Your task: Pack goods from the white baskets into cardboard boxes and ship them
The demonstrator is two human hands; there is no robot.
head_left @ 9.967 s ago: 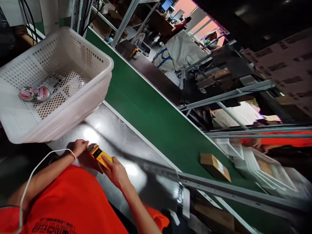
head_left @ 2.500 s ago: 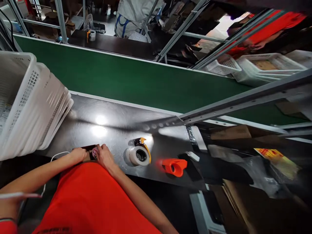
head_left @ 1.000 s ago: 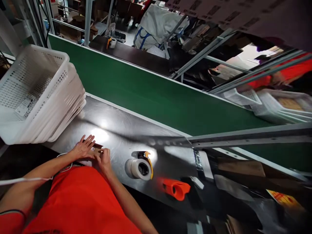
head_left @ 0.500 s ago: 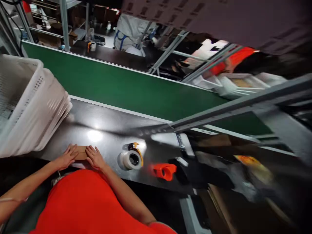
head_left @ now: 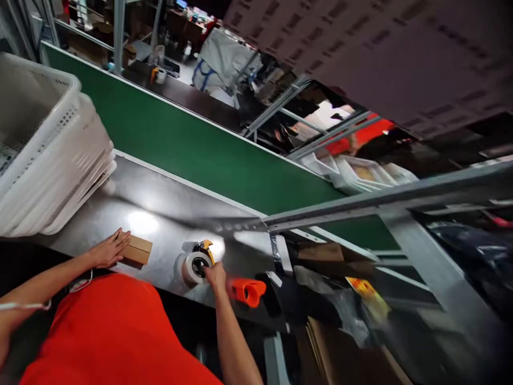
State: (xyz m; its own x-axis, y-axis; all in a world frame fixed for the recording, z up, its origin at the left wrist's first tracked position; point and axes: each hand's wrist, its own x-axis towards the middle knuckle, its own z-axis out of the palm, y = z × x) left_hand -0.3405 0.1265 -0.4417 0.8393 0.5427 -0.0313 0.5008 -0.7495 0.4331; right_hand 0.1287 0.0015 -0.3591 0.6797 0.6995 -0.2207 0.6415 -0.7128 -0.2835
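My left hand (head_left: 107,249) lies flat with fingers stretched out on the left end of a small brown cardboard box (head_left: 137,250) on the steel worktop (head_left: 160,203). My right hand (head_left: 216,276) reaches to the right and closes on the tape dispenser (head_left: 198,262), a white tape roll with a yellow and black frame. Its orange handle (head_left: 247,291) sticks out to the right of my hand.
A stack of white plastic baskets (head_left: 44,149) stands at the left of the worktop. The green conveyor belt (head_left: 200,149) runs behind it, and a grey metal bar (head_left: 360,200) crosses overhead. Flat cardboard (head_left: 340,353) is stored at lower right. A person in orange works beyond the belt.
My right hand has left the box and moved right onto the tape dispenser. My left hand stays on the box. The view has swung a little to the right.
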